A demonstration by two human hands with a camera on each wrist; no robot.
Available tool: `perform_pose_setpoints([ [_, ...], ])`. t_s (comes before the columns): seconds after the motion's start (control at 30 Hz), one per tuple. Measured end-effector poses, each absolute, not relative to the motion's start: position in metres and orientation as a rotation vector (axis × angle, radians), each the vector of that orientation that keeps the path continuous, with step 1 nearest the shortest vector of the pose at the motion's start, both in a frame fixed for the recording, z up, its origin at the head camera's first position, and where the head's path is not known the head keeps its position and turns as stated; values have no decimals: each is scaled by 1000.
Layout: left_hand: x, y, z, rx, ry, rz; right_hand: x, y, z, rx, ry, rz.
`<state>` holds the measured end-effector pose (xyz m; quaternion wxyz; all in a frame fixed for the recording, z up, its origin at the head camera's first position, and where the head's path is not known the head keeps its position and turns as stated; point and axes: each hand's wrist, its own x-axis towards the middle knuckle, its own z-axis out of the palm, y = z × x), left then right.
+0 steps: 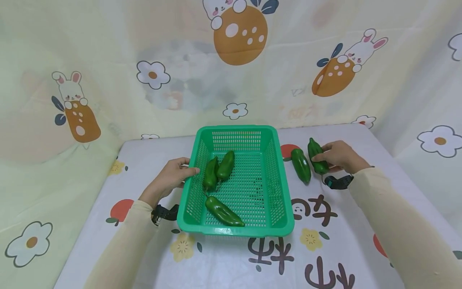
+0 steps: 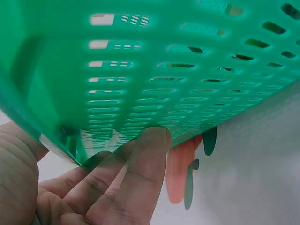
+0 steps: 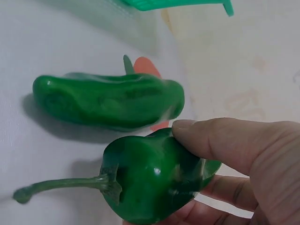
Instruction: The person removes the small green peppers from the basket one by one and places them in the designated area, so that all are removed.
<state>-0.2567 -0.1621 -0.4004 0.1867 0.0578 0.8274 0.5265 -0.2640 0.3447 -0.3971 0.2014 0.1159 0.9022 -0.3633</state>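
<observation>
A green plastic basket point(image 1: 235, 231) holds three green peppers, two side by side point(image 1: 211, 176) point(image 1: 226, 165) at its left and one point(image 1: 224, 212) near its front edge. My left hand point(image 1: 172, 176) grips the basket's left rim, thumb over the edge and fingers against the outer slotted wall point(image 2: 108, 103). To the right of the basket, my right hand point(image 1: 341, 155) pinches a green pepper point(image 1: 315, 149) between thumb and fingers; its stem points toward the wrist camera in the right wrist view point(image 3: 145, 173). Another pepper point(image 1: 301, 166) lies on the cloth between that one and the basket point(image 3: 108, 101).
A patterned cloth point(image 1: 216, 265) with flowers, fruit and brown characters covers the table. Behind it and at both sides hang pale curtains point(image 1: 187, 108) printed with rabbits and flowers. The basket stands at the middle of the table.
</observation>
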Motion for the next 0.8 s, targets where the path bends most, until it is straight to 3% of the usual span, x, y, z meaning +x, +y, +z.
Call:
perform_pose_setpoints([
  [0.8,-256,-162,-400,157,2333,1481,-268,350,-421,375,2489,-1034],
])
